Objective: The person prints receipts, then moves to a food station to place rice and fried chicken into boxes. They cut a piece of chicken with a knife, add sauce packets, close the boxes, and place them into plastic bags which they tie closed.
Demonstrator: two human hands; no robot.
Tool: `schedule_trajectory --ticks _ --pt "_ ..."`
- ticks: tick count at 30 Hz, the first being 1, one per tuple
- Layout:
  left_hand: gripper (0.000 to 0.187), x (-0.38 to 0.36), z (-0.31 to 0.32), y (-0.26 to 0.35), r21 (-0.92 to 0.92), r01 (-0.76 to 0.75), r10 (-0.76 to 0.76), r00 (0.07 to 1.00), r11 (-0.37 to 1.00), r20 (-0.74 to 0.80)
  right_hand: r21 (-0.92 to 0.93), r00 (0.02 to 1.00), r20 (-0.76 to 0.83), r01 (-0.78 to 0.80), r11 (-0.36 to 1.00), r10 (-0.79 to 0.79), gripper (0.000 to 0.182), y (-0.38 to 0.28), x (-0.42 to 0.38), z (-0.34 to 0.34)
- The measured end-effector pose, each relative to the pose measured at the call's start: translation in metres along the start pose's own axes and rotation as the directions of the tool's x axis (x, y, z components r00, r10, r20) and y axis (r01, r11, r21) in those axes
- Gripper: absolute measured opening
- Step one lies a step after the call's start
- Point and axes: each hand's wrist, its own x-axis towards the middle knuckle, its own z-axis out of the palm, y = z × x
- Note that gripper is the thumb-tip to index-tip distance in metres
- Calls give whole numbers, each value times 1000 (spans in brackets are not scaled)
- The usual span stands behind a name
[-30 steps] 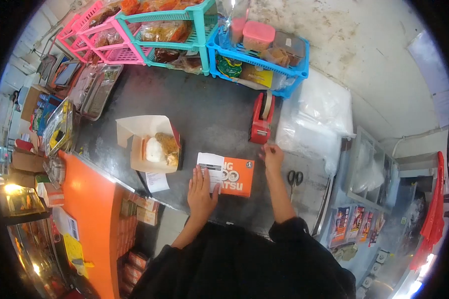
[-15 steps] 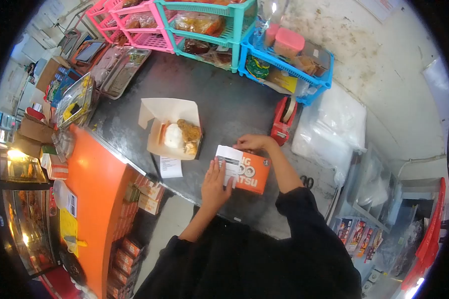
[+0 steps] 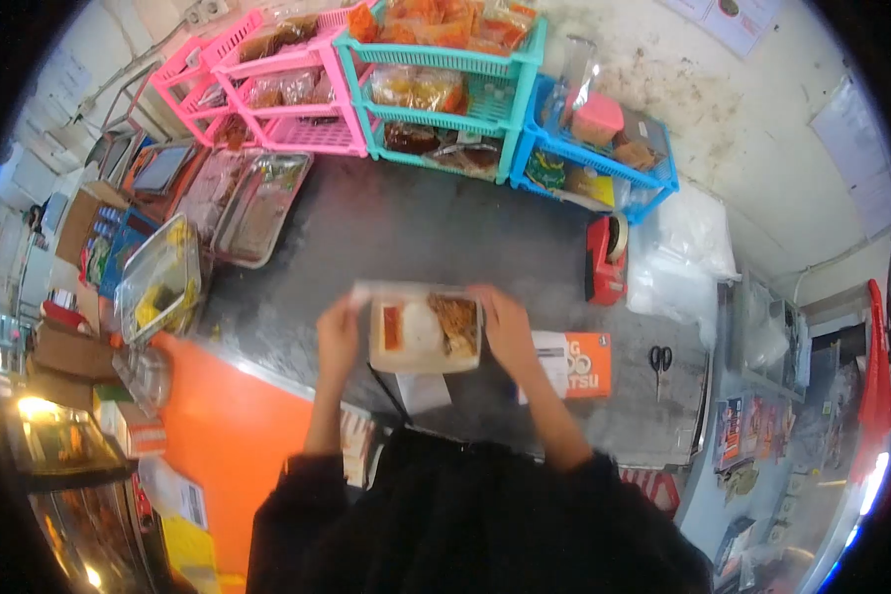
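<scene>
An open paper food box (image 3: 374, 342) is between my two hands above the dark tabletop. Inside it lie white rice (image 3: 421, 332), a browned fried piece (image 3: 453, 322) and something red-orange (image 3: 393, 327). My left hand (image 3: 341, 322) grips its far left corner, and my right hand (image 3: 503, 325) grips the far right corner; both are slightly blurred. Just below the box a white paper slip (image 3: 424, 394) lies on the table. To the right of my right wrist sits a closed orange-and-white box (image 3: 589, 366) with a printed receipt (image 3: 552, 358) on it.
A red tape dispenser (image 3: 604, 262) and black scissors (image 3: 659, 366) lie to the right. Pink racks (image 3: 312, 134), a teal rack (image 3: 445, 119) and a blue basket (image 3: 594, 148) line the back. Metal trays (image 3: 257, 213) stand left, above an orange counter (image 3: 233, 416).
Both hands have left the orange box and taken hold of the open food box, whose lid now stands more upright toward the back. The view has shifted, too.
</scene>
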Motion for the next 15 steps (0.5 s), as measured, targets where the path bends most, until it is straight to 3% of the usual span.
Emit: schedule_trajectory --ticks 1,2,3,5,6,8,9,10,11,13,15 --pt "47 -10 12 -22 21 -300 300 952 954 -67 -7 1000 -19 -1 1000 1 27 12 -16 20" --pt "43 -22 23 -35 56 -563 565 815 824 -124 50 980 -183 89 995 -78 27 32 -33 44" --pt "43 -31 37 -35 49 -566 568 816 823 -110 91 929 -344 181 979 -139 28 41 -43 61" --pt "40 -48 66 -26 -129 -504 428 822 854 -377 181 893 -441 185 966 -89 29 34 -44 78" --pt "40 -49 64 -21 -135 -510 437 824 850 -361 262 849 -525 219 940 -51 30 30 -40 81" --pt "39 -50 58 -10 -7 -437 411 851 899 -327 213 821 -566 230 950 -72 28 28 -33 73" --pt "40 -54 46 2 -67 -259 243 952 964 -184 166 872 -489 78 983 14 27 10 -33 59" --pt "40 -53 43 -1 -70 -260 245 954 963 -173 106 904 -413 -69 992 107 26 -4 -33 49" --pt "40 -51 42 -5 -8 -320 315 935 947 -164 9 908 -413 -81 997 78 23 -9 -35 44" --pt "40 -42 39 -22 50 -384 387 910 922 -150 55 920 -391 -9 998 30 28 24 -48 55" --pt "47 -32 37 -39 199 -626 650 755 754 -90 101 928 -373 68 993 -25 36 33 -60 56"
